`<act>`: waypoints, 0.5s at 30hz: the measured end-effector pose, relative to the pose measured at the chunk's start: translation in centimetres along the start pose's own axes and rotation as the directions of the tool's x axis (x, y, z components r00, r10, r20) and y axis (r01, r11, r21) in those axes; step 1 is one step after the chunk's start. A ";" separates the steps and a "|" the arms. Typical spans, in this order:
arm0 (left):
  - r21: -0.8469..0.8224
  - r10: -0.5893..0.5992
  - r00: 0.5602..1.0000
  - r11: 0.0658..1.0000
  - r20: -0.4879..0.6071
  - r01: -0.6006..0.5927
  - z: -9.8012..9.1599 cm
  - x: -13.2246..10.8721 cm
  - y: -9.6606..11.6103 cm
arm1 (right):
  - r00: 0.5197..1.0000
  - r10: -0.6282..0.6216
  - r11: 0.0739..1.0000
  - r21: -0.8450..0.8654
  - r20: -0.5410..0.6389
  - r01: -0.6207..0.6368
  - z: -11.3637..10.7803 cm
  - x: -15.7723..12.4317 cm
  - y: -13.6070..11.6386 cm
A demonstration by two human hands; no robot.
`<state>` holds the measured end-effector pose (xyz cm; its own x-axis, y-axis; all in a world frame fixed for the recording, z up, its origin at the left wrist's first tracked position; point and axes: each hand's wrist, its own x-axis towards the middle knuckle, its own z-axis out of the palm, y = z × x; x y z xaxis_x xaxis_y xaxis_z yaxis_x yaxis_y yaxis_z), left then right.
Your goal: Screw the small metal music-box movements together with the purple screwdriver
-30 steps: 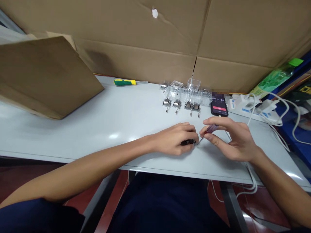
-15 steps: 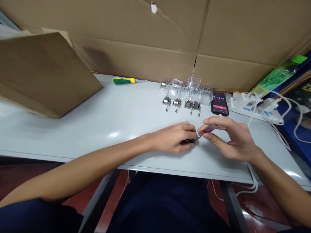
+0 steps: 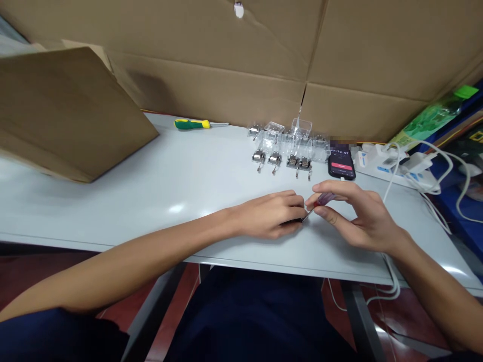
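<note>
My left hand [image 3: 268, 215] rests on the white table [image 3: 151, 186], its fingers curled around a small dark metal part [image 3: 296, 220] that is mostly hidden. My right hand [image 3: 352, 215] pinches a slim precision screwdriver [image 3: 324, 199] with a purple handle between thumb and fingers. Its thin shaft reaches down to the part at the left fingertips. The exact contact point is hidden. Beyond the hands stand several small metal mechanisms [image 3: 274, 159] with protruding pins, in a row, and several clear plastic cases [image 3: 301, 128].
A phone [image 3: 341, 165] showing a timer lies right of the mechanisms, by a white power strip [image 3: 381, 163] with tangled white cables. A green-and-yellow screwdriver [image 3: 190, 124] lies at the back. Cardboard sheets [image 3: 64, 113] stand behind and lean over the left.
The dark part has sunk further behind my left fingers. My right hand has shifted slightly left and down, with the screwdriver still in it. The view has tilted slightly.
</note>
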<state>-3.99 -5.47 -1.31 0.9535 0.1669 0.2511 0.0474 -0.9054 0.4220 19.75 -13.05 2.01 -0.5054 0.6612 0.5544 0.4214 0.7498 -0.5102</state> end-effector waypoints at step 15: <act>0.166 0.035 0.999 0.985 0.019 -0.038 0.2 0.0 -0.1 | 0.997 -0.059 0.987 0.144 -0.059 0.067 0.7 -0.2 0.5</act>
<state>-3.95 -5.48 -1.55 0.9601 0.1277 0.2490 0.0602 -0.9632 0.2620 19.55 -12.87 1.18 -0.4839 0.6162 0.6214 0.2740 0.7810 -0.5611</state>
